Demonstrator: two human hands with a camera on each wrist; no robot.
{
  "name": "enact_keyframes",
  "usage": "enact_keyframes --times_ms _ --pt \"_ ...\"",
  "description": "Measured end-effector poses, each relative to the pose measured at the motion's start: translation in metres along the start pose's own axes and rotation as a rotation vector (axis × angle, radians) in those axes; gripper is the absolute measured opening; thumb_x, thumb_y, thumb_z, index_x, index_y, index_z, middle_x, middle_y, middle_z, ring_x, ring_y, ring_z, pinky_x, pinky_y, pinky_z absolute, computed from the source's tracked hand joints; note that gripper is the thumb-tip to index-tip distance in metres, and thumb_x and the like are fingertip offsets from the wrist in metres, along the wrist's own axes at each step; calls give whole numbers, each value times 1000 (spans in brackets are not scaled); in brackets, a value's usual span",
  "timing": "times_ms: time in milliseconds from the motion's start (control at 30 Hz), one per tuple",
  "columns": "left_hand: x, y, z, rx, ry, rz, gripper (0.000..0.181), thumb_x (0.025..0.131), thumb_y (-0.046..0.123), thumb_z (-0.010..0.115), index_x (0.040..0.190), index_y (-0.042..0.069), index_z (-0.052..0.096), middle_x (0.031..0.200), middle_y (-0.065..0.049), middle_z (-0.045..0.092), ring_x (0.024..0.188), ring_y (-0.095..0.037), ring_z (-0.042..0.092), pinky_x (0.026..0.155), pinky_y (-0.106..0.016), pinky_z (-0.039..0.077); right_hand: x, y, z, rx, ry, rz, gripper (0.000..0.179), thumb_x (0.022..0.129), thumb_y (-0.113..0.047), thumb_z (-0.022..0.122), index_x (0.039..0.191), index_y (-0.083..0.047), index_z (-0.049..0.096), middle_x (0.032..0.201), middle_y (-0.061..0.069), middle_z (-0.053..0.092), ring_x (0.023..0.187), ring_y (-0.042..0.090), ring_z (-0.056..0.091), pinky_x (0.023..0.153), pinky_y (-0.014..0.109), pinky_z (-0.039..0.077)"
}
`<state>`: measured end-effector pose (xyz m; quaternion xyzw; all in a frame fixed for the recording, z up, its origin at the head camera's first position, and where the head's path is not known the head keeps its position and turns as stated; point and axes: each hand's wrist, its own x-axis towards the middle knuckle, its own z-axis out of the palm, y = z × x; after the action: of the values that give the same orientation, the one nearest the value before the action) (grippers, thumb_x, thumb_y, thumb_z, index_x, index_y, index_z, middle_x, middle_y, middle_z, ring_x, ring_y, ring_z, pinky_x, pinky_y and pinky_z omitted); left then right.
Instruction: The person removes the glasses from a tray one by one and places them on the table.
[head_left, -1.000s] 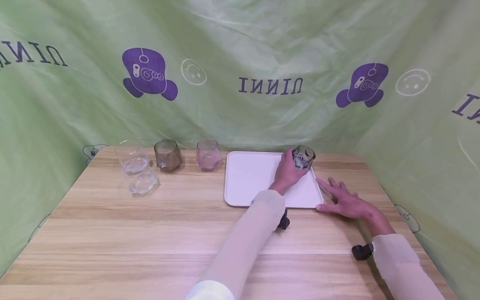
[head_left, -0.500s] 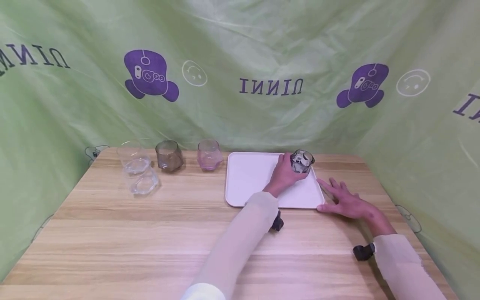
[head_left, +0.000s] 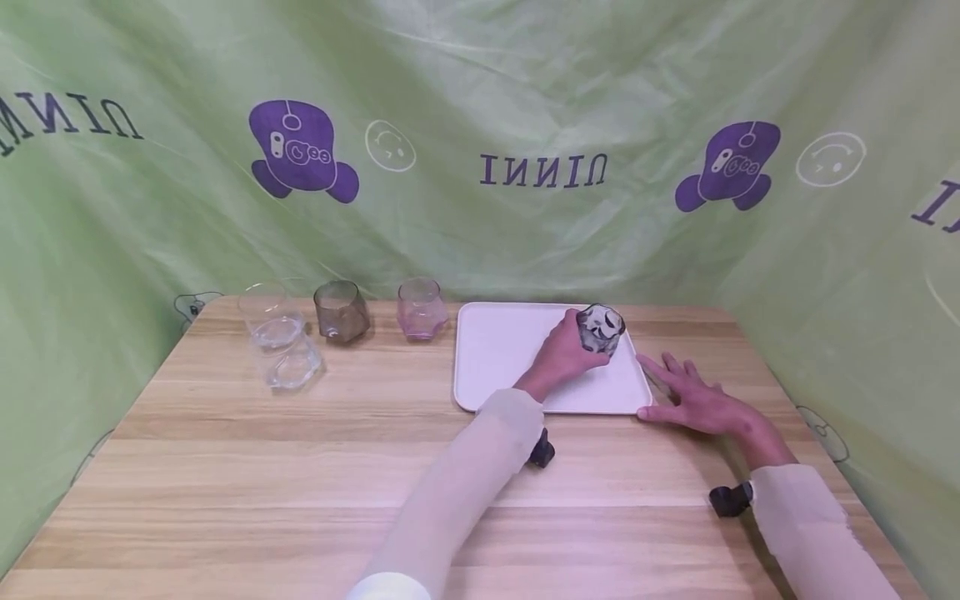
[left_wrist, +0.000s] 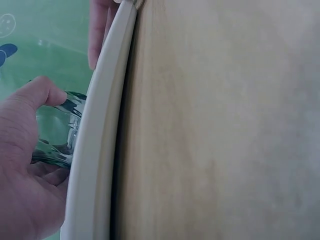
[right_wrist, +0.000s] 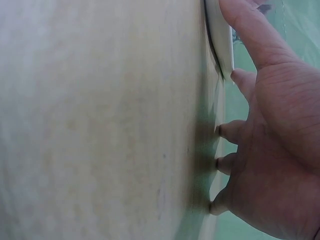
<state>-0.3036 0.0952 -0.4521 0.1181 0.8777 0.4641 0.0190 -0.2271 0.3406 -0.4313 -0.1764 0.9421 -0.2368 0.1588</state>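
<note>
My left hand point(head_left: 559, 358) grips a smoky grey glass point(head_left: 602, 328) at the right part of the white tray point(head_left: 495, 358). In the left wrist view the thumb and curled fingers lie on either side of that glass point(left_wrist: 60, 130); the tray rim point(left_wrist: 97, 130) hides its lower end, so I cannot tell whether it rests on the tray. My right hand point(head_left: 699, 402) is spread at the tray's right side, thumb and index fingertip against its edge. The right wrist view shows this hand point(right_wrist: 285, 130) with its other fingertips down on the table.
Left of the tray stand a pink-tinted glass point(head_left: 422, 313), a brown-grey glass point(head_left: 342, 315) and two clear glasses, a farther one point(head_left: 272, 312) partly overlapping a nearer one point(head_left: 291, 367). A green curtain point(head_left: 540, 242) hangs behind the wooden table point(head_left: 300, 483) and along its sides.
The left hand has moved the grey glass slightly left and towards me, from the tray's far right corner further over the tray. The right hand has stayed at the tray's edge.
</note>
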Motion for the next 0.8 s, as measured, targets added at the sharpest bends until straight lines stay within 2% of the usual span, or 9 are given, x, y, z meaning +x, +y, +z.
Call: enact_keyframes --times_ms 133,367,567,800 --pt "-3 -2 -2 19 13 0 84 76 29 92 142 8 45 120 -8 64 108 -21 62 93 -29 52 1 0 1 3 -2 -3 94 96 -50 68 166 -17 15 162 39 -3 141 67 -10 93 91 -7" --pt "-10 -6 -4 -38 54 21 80 74 27 91 139 8 48 117 -6 64 105 -18 60 91 -29 51 1 -1 1 5 4 -4 93 96 -50 68 166 -18 16 162 40 -2 141 68 -10 92 91 -6" --pt "-13 -9 -6 -47 96 21 84 73 29 91 142 7 47 119 -7 63 104 -19 60 91 -31 52 1 -3 1 1 7 -5 93 96 -50 68 166 -18 17 162 39 -1 141 68 -8 92 92 -4" --pt "-19 -6 -18 -57 92 51 86 74 28 90 144 7 45 123 -8 61 107 -20 60 93 -32 52 0 -3 -1 -11 12 -8 94 95 -48 70 166 -17 16 161 40 0 141 69 -6 92 93 -1"
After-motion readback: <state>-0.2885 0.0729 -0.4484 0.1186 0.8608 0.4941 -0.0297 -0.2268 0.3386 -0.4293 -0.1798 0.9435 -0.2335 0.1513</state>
